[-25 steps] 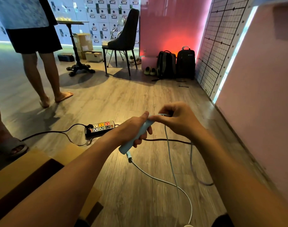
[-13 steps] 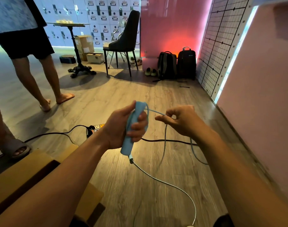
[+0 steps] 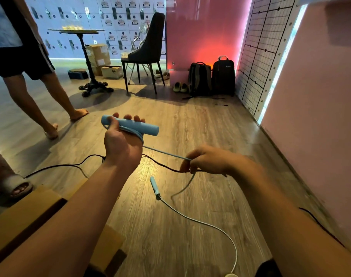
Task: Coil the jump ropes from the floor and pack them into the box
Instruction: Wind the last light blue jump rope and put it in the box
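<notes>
My left hand (image 3: 121, 145) is raised, palm toward me, gripping a light blue jump rope handle (image 3: 148, 127) that lies level, with rope wound around it and my fingers. A taut stretch of blue rope (image 3: 164, 154) runs down-right to my right hand (image 3: 208, 160), which pinches it between thumb and fingers. Below that hand a slack piece of rope hangs blurred. A second, thinner blue handle (image 3: 154, 185) is below my hands, and its pale rope (image 3: 210, 224) curves over the floor to the bottom edge. The open cardboard box (image 3: 21, 212) sits at lower left, partly behind my left forearm.
A black power cable (image 3: 66, 165) crosses the wood floor under my hands. One person's bare legs (image 3: 29, 104) stand at left, and a sandalled foot (image 3: 13, 185) is nearer the box. A chair (image 3: 148, 54), round table (image 3: 84, 33), two backpacks (image 3: 212, 76) and a pink wall (image 3: 314, 116) bound the space.
My left hand has risen and turned the handle from upright to level, with rope wrapped over it. My right hand has dropped down and right, pulling the rope taut.
</notes>
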Tool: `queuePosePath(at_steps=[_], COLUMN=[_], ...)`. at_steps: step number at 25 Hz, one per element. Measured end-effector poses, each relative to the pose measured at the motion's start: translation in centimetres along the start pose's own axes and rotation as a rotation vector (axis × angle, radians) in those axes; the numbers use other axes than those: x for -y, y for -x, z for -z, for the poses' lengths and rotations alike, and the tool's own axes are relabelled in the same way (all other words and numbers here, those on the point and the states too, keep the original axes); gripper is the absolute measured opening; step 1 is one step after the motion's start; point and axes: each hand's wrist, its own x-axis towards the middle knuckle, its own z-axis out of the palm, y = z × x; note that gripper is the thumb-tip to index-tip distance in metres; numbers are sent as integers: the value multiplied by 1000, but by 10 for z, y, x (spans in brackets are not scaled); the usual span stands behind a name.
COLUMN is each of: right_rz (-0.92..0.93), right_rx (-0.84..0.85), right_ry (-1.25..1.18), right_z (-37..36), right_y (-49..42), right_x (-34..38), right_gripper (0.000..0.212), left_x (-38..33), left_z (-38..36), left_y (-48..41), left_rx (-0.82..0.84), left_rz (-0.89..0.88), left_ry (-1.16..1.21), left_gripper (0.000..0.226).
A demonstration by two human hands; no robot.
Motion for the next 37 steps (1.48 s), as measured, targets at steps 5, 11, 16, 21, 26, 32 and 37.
queuePosePath(at_steps=[5, 11, 16, 21, 26, 32, 37], right_rz=[25, 135, 67, 98, 89, 123, 71], right_rx=[-160, -382, -775, -850, -748, -735, -614], right_ry=[106, 538, 628, 467, 132, 35, 115], right_z=[7, 0, 5, 8, 12, 18, 15], right_y=[5, 0, -2, -4, -2, 6, 1], right_x=[-3, 2, 2, -6, -14, -19, -10], right_gripper=[14, 7, 13, 14, 33, 35, 28], left_x=[-4, 7, 19, 17, 7, -14, -18], left_z=[11, 28, 26, 10, 5, 10, 20], left_y=[-7, -2, 23, 35, 34, 7, -2], left_rx=[-147, 158, 520, 646, 558, 567, 327], left_rz=[-200, -218, 636, 858, 837, 721, 524], left_ry=[-465, -1629, -1788, -1521, -1232, -270, 33], left_gripper=[14, 21, 64, 69, 62, 45, 41])
